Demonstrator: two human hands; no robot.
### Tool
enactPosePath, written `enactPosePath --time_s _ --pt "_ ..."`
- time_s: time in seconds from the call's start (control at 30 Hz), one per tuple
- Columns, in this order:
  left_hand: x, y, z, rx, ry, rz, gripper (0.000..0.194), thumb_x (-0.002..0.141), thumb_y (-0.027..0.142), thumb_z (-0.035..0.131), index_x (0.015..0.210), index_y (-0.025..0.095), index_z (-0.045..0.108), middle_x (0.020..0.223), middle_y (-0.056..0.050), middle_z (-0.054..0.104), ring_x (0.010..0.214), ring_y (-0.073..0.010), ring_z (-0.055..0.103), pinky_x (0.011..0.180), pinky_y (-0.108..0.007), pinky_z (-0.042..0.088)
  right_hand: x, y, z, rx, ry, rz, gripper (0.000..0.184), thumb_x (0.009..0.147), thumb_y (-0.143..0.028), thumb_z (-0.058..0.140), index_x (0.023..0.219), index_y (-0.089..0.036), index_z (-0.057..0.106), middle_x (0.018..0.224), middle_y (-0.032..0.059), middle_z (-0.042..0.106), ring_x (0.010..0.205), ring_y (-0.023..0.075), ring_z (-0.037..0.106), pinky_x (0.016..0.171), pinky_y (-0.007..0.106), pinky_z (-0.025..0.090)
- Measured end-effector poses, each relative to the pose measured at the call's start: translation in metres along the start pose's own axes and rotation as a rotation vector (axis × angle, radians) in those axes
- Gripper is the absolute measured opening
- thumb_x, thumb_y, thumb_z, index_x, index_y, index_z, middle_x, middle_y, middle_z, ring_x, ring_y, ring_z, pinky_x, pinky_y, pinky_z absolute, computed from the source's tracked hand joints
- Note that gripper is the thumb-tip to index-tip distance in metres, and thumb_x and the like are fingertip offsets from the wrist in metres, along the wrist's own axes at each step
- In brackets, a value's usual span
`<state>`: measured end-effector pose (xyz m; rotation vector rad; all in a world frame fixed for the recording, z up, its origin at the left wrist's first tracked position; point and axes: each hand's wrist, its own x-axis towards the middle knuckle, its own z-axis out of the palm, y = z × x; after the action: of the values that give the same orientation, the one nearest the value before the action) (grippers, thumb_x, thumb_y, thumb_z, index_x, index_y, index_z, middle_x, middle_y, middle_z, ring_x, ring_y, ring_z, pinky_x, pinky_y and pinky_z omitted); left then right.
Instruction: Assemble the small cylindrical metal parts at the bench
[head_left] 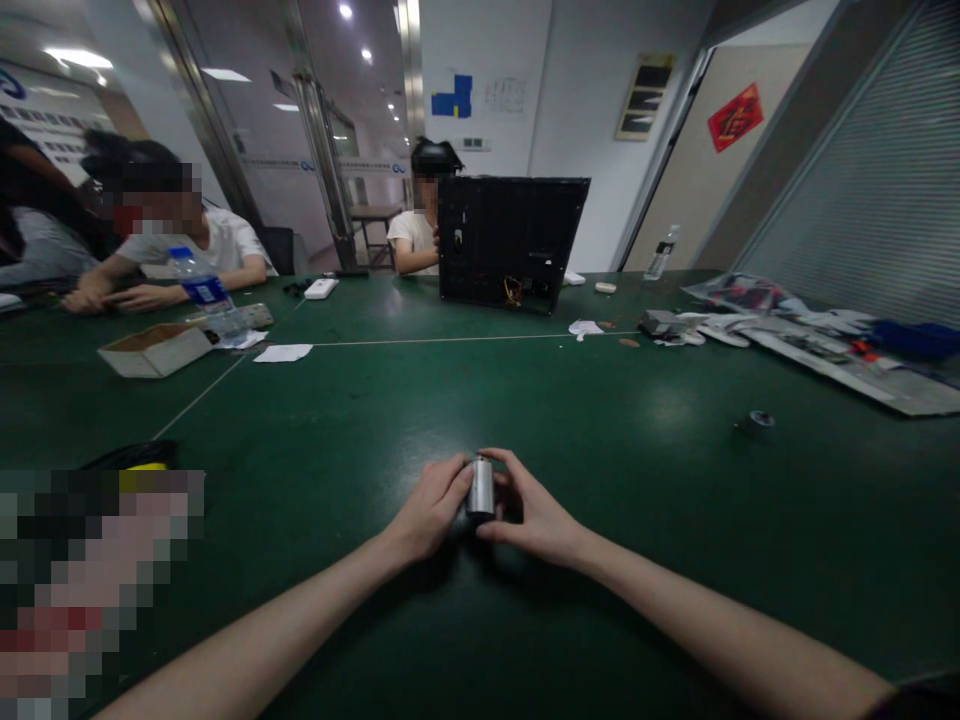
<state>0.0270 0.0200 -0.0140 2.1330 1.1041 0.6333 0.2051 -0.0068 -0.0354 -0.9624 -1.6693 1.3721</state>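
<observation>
A small silver motor point(482, 488), a metal cylinder with a dark lower end, is held between my two hands just over the green table point(360, 420). My left hand point(433, 505) grips its left side with fingers and thumb pressed together. On the other side, my right hand point(532, 510) curls round it, the index finger at the top end and the thumb by the dark bottom end. Some fingertips are hidden behind the motor. Farther right lies another small dark and silver round part point(759, 422), blurred.
An open box point(157, 352), a water bottle point(206, 292) and white paper point(283, 353) are at the left. Across the table a person point(411, 240) sits behind a large black panel point(514, 240); another person point(225, 240) sits left. Clutter on a white board point(840, 365) lies right.
</observation>
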Motion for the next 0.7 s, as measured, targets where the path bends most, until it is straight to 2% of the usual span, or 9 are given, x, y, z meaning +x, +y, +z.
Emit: enactPosePath --time_s 0.3,0.57,0.7 --pt "-0.0011 -0.0019 -0.0013 -0.016 0.011 0.002 0.038 0.097 0.036 0.025 0.089 0.017 0.057 0.094 -0.006 0.063 0.086 -0.0202 0.055 0.083 -0.031 0.039 0.0013 0.0021 0.0036 -0.077 0.064 -0.022 0.065 0.07 -0.017 0.067 0.124 -0.022 0.031 0.09 0.0012 0.058 0.068 0.0119 0.054 0.061 0.025 0.044" --pt "0.0018 -0.0009 -0.0024 0.022 -0.046 0.058 0.041 0.094 0.044 0.029 0.087 0.016 0.057 0.084 -0.005 0.062 0.077 -0.0198 0.054 0.077 -0.031 0.04 0.0004 -0.0009 0.0064 -0.156 0.103 -0.043 0.063 0.071 -0.014 0.064 0.123 -0.023 0.029 0.086 0.0 0.057 0.064 0.0107 0.053 0.057 0.024 0.044" --pt "0.0021 -0.0026 -0.0011 0.057 -0.037 0.074 0.042 0.092 0.048 0.031 0.089 0.015 0.057 0.084 -0.006 0.062 0.077 -0.0204 0.053 0.077 -0.033 0.039 -0.0009 -0.0029 0.0075 -0.187 0.098 -0.051 0.063 0.07 -0.012 0.063 0.123 -0.022 0.03 0.086 0.0004 0.057 0.062 0.0103 0.052 0.056 0.023 0.043"
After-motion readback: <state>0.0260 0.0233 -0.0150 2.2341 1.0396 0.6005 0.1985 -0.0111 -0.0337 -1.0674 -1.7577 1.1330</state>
